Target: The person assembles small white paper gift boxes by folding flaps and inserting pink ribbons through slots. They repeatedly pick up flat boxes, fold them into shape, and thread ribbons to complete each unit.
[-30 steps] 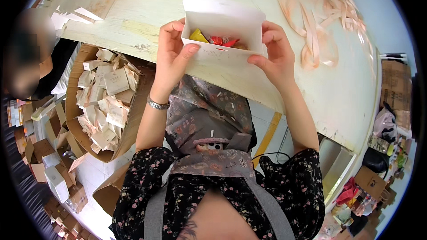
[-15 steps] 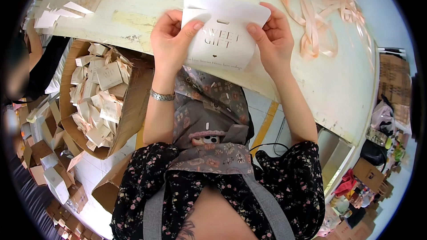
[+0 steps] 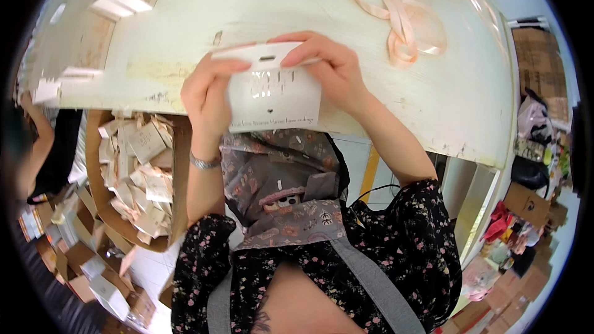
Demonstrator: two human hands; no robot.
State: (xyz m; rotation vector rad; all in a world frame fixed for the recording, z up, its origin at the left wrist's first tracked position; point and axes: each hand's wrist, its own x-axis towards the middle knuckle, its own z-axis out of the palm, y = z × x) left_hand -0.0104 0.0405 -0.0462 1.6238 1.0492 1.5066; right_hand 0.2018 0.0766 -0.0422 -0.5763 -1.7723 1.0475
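Note:
Between my two hands is a white paper gift box with shiny lettering, a small heart and a slot near its top edge. My left hand grips its left side, the thumb lying along the upper face. At the upper right, my right hand holds the top edge near the slot, fingers bent over it. The box's far side and the fingertips behind it are hidden. It is held over the near edge of the pale table.
Peach ribbon lies in loose loops at the table's far right. Left below the table, a cardboard carton holds many small white boxes with ribbons. White folded pieces are at the far left. Another person's arm shows at the left edge.
The gift box has come lower and nearer to me, and its top flap has folded down. My right hand has moved left onto its top edge. The view has shifted.

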